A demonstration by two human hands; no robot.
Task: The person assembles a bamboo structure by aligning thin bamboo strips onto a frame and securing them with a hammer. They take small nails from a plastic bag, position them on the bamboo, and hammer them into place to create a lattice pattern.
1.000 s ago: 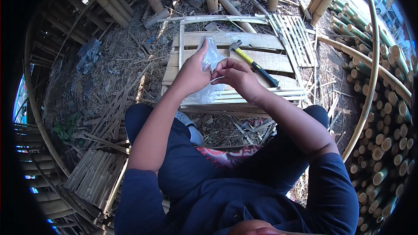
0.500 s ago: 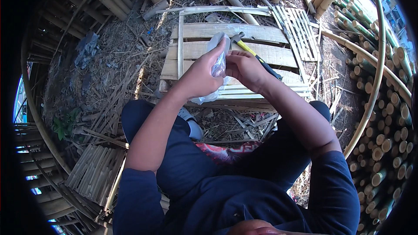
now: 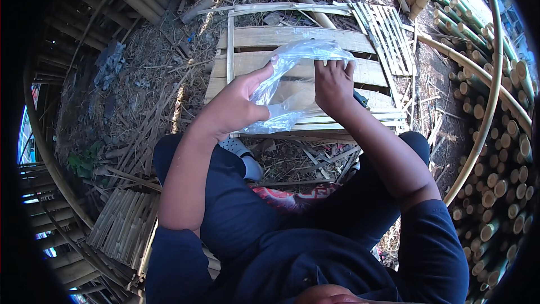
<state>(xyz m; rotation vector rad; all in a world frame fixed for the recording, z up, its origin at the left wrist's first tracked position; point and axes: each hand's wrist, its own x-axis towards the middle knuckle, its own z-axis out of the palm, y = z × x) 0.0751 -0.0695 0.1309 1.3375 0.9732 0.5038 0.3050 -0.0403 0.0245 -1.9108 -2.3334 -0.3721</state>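
Hands are both up front, over a wooden pallet (image 3: 292, 36) w/ wide flat boards. Left hand (image 3: 236, 107) is curled shut, thumb pointing up, and it grips the lower part of a clear plastic bag (image 3: 287, 79). Right hand (image 3: 333, 85) has its fingers bent down and pinched on the bag's top edge, so the bag is stretched between the 2 hands. Bag sits just above the pallet boards, about mid-pallet, and its crumpled bottom end hangs near the pallet's front edge. Bag looks see-through and shiny; can't tell if anything is inside it.

A small dark thing pokes out just right of the right wrist, maybe a tool, but most of it is hidden.

Thin bamboo strips (image 3: 365, 117) lie across the front of the pallet, right under the right arm. A little slat panel (image 3: 388, 36) leans at the pallet's far right corner. Lots of cut bamboo poles (image 3: 500, 152) are stacked on the right, ends facing in. Another flat bundle of split bamboo (image 3: 126, 222) lies low on the left, by the person's left knee. Ground around is dry straw and scraps. Person wears dark blue clothes.
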